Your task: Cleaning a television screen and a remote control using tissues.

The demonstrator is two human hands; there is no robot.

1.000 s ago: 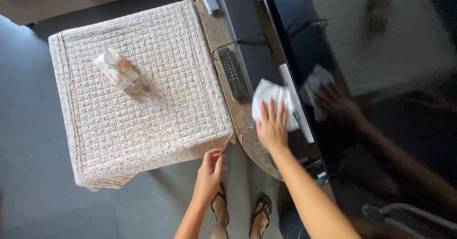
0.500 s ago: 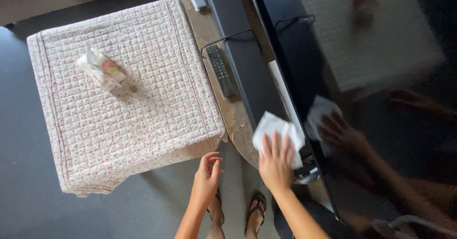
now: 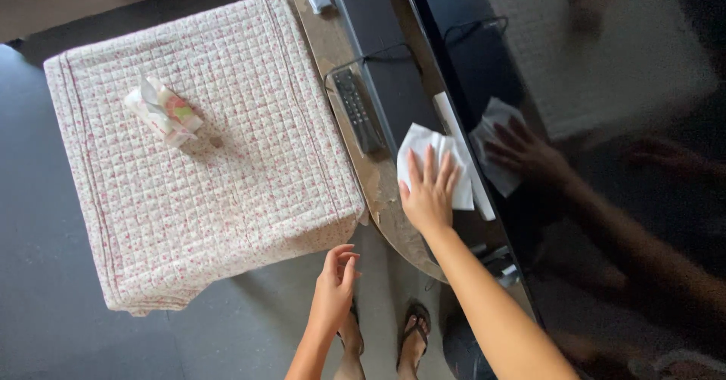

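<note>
A: What changed over the last second?

B: The right hand went from mid-shelf toward the near end of the stand, and now it has swung back farther along, the white tissue riding under it each time. That reads as back-and-forth wiping strokes along the dark strip in front of the television screen.

A: And the hands themselves?

B: Right hand lies flat, fingers spread, palm pressing the tissue down rather than pinching it. The left hand hangs loosely half-curled, holding nothing, just off the near right corner of the quilted cover; it has barely shifted.

A: Where is the tissue exactly?

B: On the stand's surface, just right of the remote control and touching the foot of the screen. The screen mirrors both hand and tissue.

A: How does it look?

B: White, thin, crumpled into a few folds, wider than the palm, its far edge sticking out past the fingertips. I can't tell if it's damp. A small tissue packet sits on the cover, well to the left.
</note>
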